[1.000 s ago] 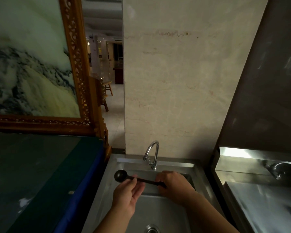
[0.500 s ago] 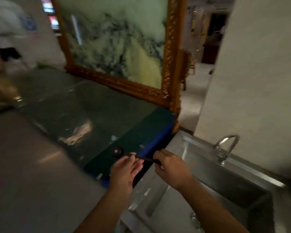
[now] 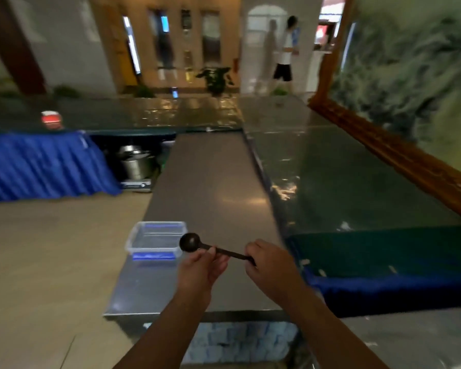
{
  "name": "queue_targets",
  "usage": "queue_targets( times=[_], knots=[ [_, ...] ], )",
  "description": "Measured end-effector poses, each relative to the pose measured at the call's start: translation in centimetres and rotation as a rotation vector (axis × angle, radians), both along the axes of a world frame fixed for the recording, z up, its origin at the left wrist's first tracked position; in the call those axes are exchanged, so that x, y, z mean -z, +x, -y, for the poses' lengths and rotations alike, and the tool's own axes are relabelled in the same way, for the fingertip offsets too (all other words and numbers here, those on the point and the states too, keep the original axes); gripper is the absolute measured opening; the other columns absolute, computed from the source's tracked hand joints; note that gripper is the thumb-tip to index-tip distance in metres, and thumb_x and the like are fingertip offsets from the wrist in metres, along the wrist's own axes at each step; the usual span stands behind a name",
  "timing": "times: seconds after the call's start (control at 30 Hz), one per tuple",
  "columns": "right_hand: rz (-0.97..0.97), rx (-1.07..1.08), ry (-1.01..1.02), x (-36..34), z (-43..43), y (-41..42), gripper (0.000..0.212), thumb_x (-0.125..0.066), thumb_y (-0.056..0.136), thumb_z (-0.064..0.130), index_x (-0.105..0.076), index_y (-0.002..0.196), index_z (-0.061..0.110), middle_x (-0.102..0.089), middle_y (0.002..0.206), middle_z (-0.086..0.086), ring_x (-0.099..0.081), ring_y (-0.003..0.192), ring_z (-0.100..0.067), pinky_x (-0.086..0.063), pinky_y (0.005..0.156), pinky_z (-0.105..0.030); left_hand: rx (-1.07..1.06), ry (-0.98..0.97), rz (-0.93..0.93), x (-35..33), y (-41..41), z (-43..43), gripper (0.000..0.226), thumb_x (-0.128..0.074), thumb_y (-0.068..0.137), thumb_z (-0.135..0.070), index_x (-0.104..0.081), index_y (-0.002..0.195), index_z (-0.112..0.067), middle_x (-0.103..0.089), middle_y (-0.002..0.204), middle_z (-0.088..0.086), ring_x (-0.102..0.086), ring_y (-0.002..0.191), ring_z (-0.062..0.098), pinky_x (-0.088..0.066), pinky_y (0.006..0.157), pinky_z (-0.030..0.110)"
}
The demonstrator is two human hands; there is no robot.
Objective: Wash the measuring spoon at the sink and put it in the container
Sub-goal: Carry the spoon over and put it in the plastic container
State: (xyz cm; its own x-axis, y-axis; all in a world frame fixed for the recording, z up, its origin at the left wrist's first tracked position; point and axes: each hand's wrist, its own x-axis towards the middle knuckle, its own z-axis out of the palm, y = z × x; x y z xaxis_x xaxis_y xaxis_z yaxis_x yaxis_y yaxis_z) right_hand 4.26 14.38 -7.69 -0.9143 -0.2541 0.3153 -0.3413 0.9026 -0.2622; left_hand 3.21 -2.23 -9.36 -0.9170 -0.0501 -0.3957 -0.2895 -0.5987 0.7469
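Both hands share the measuring spoon (image 3: 213, 248): the right hand (image 3: 270, 272) pinches the handle's end, and the left hand (image 3: 201, 270) closes its fingertips on the stem just behind the dark bowl. It is carried level above the steel bench (image 3: 210, 187), with its bowl just beside the near right corner of the clear container (image 3: 155, 242). A wet handle in so light a pinch could slip onto the bench, and a careless drop may strike the rim and bounce out.
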Motion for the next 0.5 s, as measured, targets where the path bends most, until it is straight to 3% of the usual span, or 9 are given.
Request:
queue_targets(
  times=[0.13,0.27,0.5],
  knots=[
    [0.012,-0.069,-0.002,0.8,6.7,-1.9,0.009,-0.048,0.085,0.029,-0.054,0.083,0.022,-0.055,0.084,0.002,-0.055,0.076,-0.018,-0.041,0.059,-0.028,-0.083,0.016,0.03,0.8,-0.5,6.9,0.014,-0.057,0.092,0.001,-0.061,0.079,-0.004,-0.072,0.072,0.013,-0.075,0.065,0.022,-0.06,0.053,0.025],
    [0.018,-0.063,0.01,1.8,12.4,-3.4,0.01,-0.053,0.083,0.028,-0.059,0.081,0.02,-0.057,0.084,0.002,-0.055,0.079,-0.016,-0.047,0.062,-0.03,-0.087,0.038,0.051,1.7,-1.4,12.5,0.011,-0.057,0.092,-0.001,-0.064,0.085,-0.004,-0.068,0.085,0.017,-0.075,0.065,0.021,-0.06,0.055,0.027],
    [0.03,-0.03,-0.028,3.0,21.8,-5.0,0.008,-0.067,0.073,0.018,-0.059,0.074,0.019,-0.058,0.076,0.0,-0.057,0.072,-0.018,-0.04,0.056,-0.026,-0.048,0.021,0.151,3.4,-4.3,21.9,0.005,-0.058,0.092,-0.002,-0.062,0.092,-0.001,-0.072,0.071,0.012,-0.073,0.06,0.021,-0.06,0.051,0.028]
  ],
)
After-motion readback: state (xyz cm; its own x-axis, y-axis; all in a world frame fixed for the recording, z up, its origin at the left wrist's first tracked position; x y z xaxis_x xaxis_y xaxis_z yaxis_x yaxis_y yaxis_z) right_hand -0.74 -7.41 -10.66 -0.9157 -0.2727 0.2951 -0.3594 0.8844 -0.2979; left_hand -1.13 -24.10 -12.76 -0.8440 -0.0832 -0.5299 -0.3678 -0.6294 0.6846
